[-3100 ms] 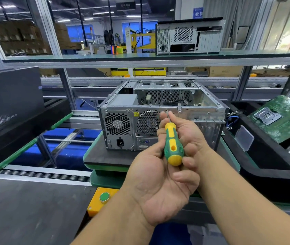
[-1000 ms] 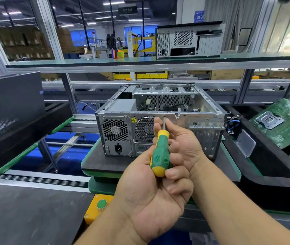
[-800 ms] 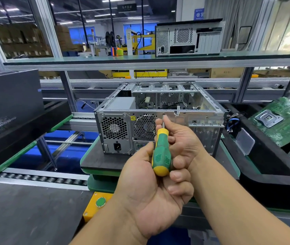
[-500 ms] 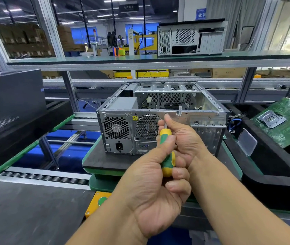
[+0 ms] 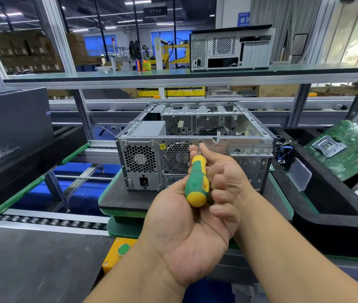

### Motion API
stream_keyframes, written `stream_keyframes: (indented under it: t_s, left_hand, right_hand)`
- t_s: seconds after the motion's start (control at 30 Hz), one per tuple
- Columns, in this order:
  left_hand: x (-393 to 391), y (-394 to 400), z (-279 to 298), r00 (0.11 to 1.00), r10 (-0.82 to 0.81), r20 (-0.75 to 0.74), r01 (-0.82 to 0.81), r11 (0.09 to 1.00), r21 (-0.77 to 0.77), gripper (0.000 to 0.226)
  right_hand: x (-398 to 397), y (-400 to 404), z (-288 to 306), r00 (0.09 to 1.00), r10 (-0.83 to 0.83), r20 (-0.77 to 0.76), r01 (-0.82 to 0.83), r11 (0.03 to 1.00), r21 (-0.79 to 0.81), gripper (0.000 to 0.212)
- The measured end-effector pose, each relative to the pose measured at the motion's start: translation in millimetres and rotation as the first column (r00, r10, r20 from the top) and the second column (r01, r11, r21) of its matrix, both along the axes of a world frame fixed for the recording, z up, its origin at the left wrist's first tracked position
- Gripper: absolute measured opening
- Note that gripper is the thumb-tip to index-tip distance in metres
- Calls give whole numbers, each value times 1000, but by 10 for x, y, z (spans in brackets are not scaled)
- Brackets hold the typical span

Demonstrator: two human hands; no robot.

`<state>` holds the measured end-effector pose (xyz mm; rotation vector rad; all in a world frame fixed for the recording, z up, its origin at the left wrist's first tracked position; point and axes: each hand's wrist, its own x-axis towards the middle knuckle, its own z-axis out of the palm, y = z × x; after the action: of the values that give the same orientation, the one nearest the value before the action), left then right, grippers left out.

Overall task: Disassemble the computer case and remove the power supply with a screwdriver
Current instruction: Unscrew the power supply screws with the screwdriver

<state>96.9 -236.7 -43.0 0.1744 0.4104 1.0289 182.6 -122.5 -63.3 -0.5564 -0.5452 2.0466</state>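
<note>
The open metal computer case (image 5: 250,149) lies on a black pallet, rear panel toward me. Its grey power supply (image 5: 149,129) sits in the left end, its fan grille and power socket showing on the rear. A green and yellow screwdriver (image 5: 195,182) points up at a screw on the top edge of the rear panel, right of the second fan. My right hand (image 5: 226,171) curls around the handle and pinches the shaft near the tip. My left hand (image 5: 184,232), palm up, cups the handle's butt with the thumb alongside; its fingers are hidden behind the right hand.
A black tray (image 5: 318,217) on the right holds a green motherboard (image 5: 348,149) and a clear plastic piece. A black side panel (image 5: 14,132) leans at the left. Another case (image 5: 230,49) stands on the upper shelf. A yellow button box (image 5: 119,252) sits below the pallet.
The left thumb, which lay over the handle half a second ago, has slid back to its side. The screwdriver tip stays at the same screw.
</note>
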Motion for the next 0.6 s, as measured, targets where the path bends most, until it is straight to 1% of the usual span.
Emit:
stream_keyframes:
  t_s: [0.07, 0.13, 0.17, 0.23, 0.27, 0.3, 0.37, 0.4, 0.43, 0.47, 0.5, 0.53, 0.6]
  left_hand:
    - [-19, -3, -34, 1000, 27, 8, -27, 1000, -7, 35]
    - [-27, -33, -65, 998, 52, -27, -53, 998, -17, 47]
    - [-23, -16, -65, 997, 55, -54, -57, 998, -26, 48]
    - [-12, 174, -51, 973, 65, -221, -82, 994, -71, 38]
    - [23, 331, -53, 949, 103, -298, -131, 988, -76, 34]
    - [27, 454, -84, 934, 244, -261, -272, 959, -79, 36]
    - [1, 587, -191, 852, 390, -348, -400, 915, 47, 39]
    - [-10, 578, -208, 866, 384, -321, -393, 919, 39, 36]
    - [12, 547, -195, 905, 340, -257, -343, 939, 31, 30]
    - [81, 488, -159, 922, 252, -295, -248, 967, 51, 21]
    - [64, 361, -131, 982, 129, -137, -129, 992, 9, 17]
    - [17, 224, -185, 998, 58, -5, -58, 997, 54, 21]
    - [-44, 144, -235, 998, 10, 63, -12, 999, 40, 28]
  right_hand:
    - [-10, 18, 1, 1000, -8, 9, 9, 999, -32, 25]
    - [-28, 47, -8, 1000, -17, 25, 17, 1000, -25, 26]
    - [-44, 60, -20, 999, -24, 41, 24, 1000, -14, 27]
    - [-70, 78, -48, 998, -31, 57, 32, 999, -18, 31]
    - [-80, 82, -61, 998, -31, 48, 32, 999, -24, 32]
    - [-88, 89, -69, 999, -35, 24, 35, 999, -28, 32]
    - [-86, 104, -84, 998, -56, -28, 55, 998, -26, 35]
    - [-78, 108, -91, 997, -64, -37, 63, 998, -13, 34]
    - [-66, 113, -101, 997, -70, -35, 70, 998, 3, 32]
    - [-54, 107, -111, 997, -70, -33, 70, 997, 13, 30]
    - [-42, 91, -119, 998, -56, -32, 57, 998, 25, 29]
    - [-29, 72, -123, 999, -38, -31, 39, 999, 34, 28]
    - [-26, 59, -116, 999, -25, -41, 26, 999, 27, 25]
